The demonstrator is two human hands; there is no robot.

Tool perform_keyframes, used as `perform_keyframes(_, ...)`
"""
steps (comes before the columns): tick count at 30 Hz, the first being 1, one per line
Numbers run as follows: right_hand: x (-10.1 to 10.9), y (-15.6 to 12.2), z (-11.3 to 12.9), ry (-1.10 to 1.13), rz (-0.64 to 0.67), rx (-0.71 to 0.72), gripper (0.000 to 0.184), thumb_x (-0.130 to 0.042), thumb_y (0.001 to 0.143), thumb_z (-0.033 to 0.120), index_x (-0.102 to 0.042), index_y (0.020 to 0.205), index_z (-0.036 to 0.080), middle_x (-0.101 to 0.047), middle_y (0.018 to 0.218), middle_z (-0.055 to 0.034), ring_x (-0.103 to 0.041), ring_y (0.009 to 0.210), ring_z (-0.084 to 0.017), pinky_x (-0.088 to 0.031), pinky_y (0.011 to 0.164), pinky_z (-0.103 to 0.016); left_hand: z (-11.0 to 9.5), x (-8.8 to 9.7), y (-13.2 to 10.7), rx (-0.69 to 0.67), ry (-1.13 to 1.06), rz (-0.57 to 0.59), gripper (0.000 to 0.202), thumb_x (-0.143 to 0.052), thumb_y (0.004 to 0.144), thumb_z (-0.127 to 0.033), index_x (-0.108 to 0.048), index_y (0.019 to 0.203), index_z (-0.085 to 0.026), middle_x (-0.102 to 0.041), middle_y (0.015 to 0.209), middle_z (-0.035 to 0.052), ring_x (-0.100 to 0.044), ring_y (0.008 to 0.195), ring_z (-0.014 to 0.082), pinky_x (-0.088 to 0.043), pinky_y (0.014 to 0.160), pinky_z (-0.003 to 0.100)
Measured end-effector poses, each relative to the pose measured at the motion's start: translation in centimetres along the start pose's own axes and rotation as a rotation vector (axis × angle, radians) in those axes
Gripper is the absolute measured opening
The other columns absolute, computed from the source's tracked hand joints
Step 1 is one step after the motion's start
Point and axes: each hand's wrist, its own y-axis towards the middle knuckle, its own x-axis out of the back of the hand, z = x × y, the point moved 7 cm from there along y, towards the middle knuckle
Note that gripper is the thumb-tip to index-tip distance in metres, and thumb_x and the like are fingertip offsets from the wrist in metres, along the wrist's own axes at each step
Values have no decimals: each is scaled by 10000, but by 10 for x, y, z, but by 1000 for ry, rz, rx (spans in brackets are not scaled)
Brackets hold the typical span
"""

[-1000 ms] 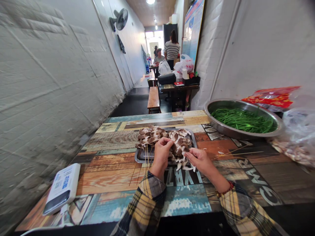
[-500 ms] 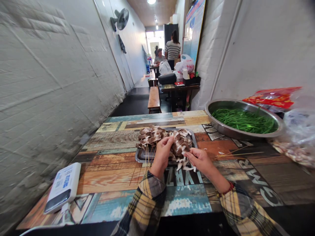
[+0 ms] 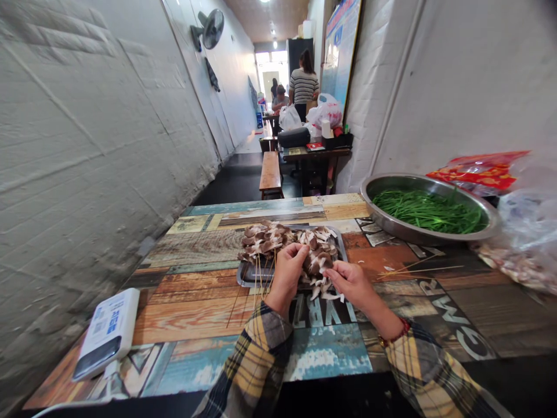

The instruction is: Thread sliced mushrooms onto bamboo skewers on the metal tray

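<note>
My left hand (image 3: 286, 276) and my right hand (image 3: 350, 284) meet over a metal tray (image 3: 248, 277), pinching sliced brown-and-white mushrooms (image 3: 319, 261) at the tray's near side. Thin bamboo skewers (image 3: 260, 284) poke out below my left hand, and more mushroom pieces (image 3: 263, 241) lie skewered on the tray. My right fingertips press on a mushroom slice. The exact skewer inside my grip is hidden by my fingers. Several loose skewers (image 3: 420, 269) lie on the table to the right.
A steel basin of green vegetables (image 3: 391, 223) and a plastic bag of mushrooms (image 3: 522, 255) stand at the table's right. A white device (image 3: 107, 334) lies at the left edge beside a wall (image 3: 87, 174). Two people sit or stand far down the corridor.
The whole view has shifted slightly up and left. My hands stay together on the mushrooms, with only small finger movement.
</note>
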Motion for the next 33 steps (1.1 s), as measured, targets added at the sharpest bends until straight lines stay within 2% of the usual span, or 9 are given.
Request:
perform_keyframes(5,2,2,-6,-14,-1,0,387,-546,837,507,-575,644,173,-443,469,50,-357,435,-86,-269,428,-214,1,-4,-2,1,10,21,356,-749,620,-456,-589,570,-141,-491,530,-34,-385,483,61,-309,471,190)
perform_keyframes(8,7,2,-7,37,-15,-22,395,-562,825,519,-572,643,168,-435,472,53,-360,437,-81,-273,431,-211,-3,-5,-1,-16,7,45,312,-733,653,-440,-641,662,-142,-545,580,-20,-418,500,67,-332,488,191)
perform_keyframes(12,26,3,-13,179,-159,-88,410,-565,814,550,-591,693,159,-413,454,63,-333,412,-75,-261,410,-211,-13,6,3,-102,-1,-22,316,-679,721,-410,-686,895,-147,-654,764,34,-517,603,96,-407,584,207)
perform_keyframes(16,41,4,-19,265,-275,-126,412,-595,783,565,-608,740,156,-410,449,71,-313,387,-69,-242,376,-204,-20,18,6,-173,108,-110,246,-674,720,-357,-701,861,-158,-664,774,45,-547,660,132,-412,630,229)
perform_keyframes(18,45,5,-20,280,-304,-130,407,-603,774,564,-606,745,158,-400,446,75,-321,385,-71,-251,371,-201,-22,18,6,-217,207,-111,173,-685,703,-303,-715,812,-171,-666,766,47,-558,690,153,-408,650,242)
perform_keyframes(21,47,5,-21,279,-327,-135,401,-603,773,559,-607,743,160,-395,447,76,-329,383,-72,-267,370,-200,-27,4,1,-341,412,-11,72,-666,713,-233,-721,743,-198,-655,752,46,-561,720,170,-395,677,258)
perform_keyframes(25,46,6,-21,283,-326,-138,410,-615,760,566,-620,740,156,-411,448,73,-329,380,-69,-270,365,-200,-28,-21,-10,-482,682,196,106,-615,759,-200,-698,695,-218,-613,712,38,-542,699,167,-370,660,268)
perform_keyframes(29,44,6,-19,289,-308,-138,410,-611,767,563,-615,726,155,-412,446,73,-321,378,-65,-252,363,-196,-25,-34,-19,-498,829,341,120,-650,751,-260,-656,642,-209,-583,682,37,-519,668,167,-354,626,273)
perform_keyframes(33,42,6,-17,274,-287,-128,416,-594,777,567,-603,711,156,-408,443,74,-316,380,-64,-246,366,-200,-21,-42,-27,-482,1004,437,177,-745,654,-317,-617,602,-206,-561,689,32,-502,670,169,-338,610,274)
